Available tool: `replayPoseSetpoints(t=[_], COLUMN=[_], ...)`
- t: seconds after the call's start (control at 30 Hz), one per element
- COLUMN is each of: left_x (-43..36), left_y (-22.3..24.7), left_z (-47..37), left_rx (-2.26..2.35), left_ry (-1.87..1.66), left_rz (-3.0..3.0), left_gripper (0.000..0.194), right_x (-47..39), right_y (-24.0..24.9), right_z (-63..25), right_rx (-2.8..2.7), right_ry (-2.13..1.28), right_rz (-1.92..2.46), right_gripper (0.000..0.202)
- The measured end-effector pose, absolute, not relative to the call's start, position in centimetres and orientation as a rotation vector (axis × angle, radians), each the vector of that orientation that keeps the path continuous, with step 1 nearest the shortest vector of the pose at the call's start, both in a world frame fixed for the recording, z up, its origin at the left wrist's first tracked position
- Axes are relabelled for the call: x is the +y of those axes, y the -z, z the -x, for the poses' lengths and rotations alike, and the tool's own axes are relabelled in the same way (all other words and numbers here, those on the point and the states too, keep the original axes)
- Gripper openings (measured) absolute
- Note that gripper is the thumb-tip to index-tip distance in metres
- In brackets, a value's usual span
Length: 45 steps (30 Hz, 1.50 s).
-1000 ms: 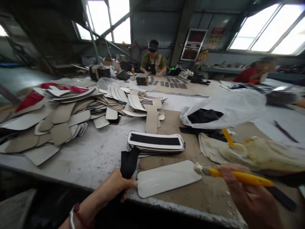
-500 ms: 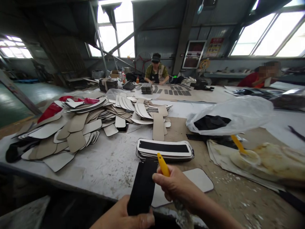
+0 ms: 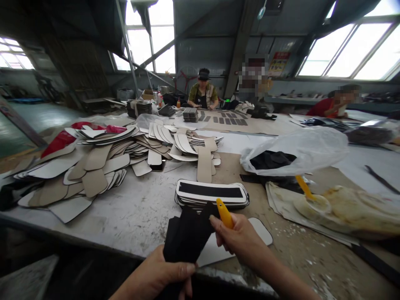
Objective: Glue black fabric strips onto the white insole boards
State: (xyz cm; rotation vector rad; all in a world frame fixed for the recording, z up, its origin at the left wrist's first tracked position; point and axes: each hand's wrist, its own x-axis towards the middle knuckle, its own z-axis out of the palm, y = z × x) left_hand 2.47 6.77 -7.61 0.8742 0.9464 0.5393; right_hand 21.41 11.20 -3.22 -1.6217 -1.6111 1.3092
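My left hand (image 3: 165, 268) is closed around the lower end of a bundle of black fabric strips (image 3: 184, 237), thumb on top. Tucked in my right hand (image 3: 239, 235) is a tool with a yellow handle (image 3: 225, 213); its other end is hidden. The thumb and forefinger of that hand also touch the top corner of a black strip. Under my hands, a pale rounded panel (image 3: 261, 231) lies at the table edge. Just beyond sits a stack of white curved panels (image 3: 211, 192), the top one bearing a black strip.
Loose white and beige panels (image 3: 96, 160) heap up on the left. To the right are a clear plastic bag (image 3: 315, 146) with black material and a glue-smeared tub (image 3: 315, 205) holding a yellow-handled implement. Two people (image 3: 203, 92) sit across the table.
The black strips have fanned apart, their upper ends shifting right. My right hand has moved slightly right with the yellow-handled tool. The view has shifted slightly.
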Motion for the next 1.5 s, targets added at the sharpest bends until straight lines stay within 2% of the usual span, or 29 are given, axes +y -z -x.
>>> replayPoseSetpoints(t=[0.17, 0.33, 0.57, 0.67, 0.93, 1.07, 1.2, 1.3, 1.5], left_x=[6.5, 6.0, 5.6, 5.6, 5.0, 4.9, 5.6, 6.4, 8.1], left_y=[7.7, 7.7, 8.7, 8.8, 11.2, 11.9, 12.6, 12.8, 12.0], left_z=[-3.0, -2.7, -2.7, -3.0, -2.9, -3.5, -4.3, -4.9, -6.3], left_rx=[0.994, 1.092, 1.135, 1.148, 1.302, 1.277, 1.342, 1.399, 1.528], left_ry=[-0.611, -0.721, -0.732, -0.846, -1.102, -1.114, -1.096, -1.078, -1.014], left_rz=[-0.775, -0.627, -0.644, -0.612, -0.311, -0.275, -0.397, -0.483, -0.650], left_gripper=[0.037, 0.033, 0.035, 0.036, 0.035, 0.032, 0.038, 0.040, 0.025], right_x=[11.4, 12.0, 11.6, 11.7, 11.6, 10.8, 10.1, 10.0, 10.1], right_y=[4.1, 4.4, 4.7, 4.4, 4.8, 5.7, 6.2, 6.5, 8.3], right_z=[-22.2, -23.6, -23.9, -23.7, -25.6, -27.2, -29.3, -30.8, -32.2], right_rx=[-1.583, -1.423, -1.427, -1.427, -1.343, -1.257, -1.299, -1.406, -1.689], right_ry=[-1.285, -1.296, -1.314, -1.250, -1.155, -1.194, -1.193, -1.028, -0.459], right_rz=[1.578, 1.577, 1.597, 1.601, 1.657, 1.734, 1.817, 1.975, 2.099], right_gripper=[0.037, 0.030, 0.033, 0.033, 0.042, 0.045, 0.048, 0.046, 0.037])
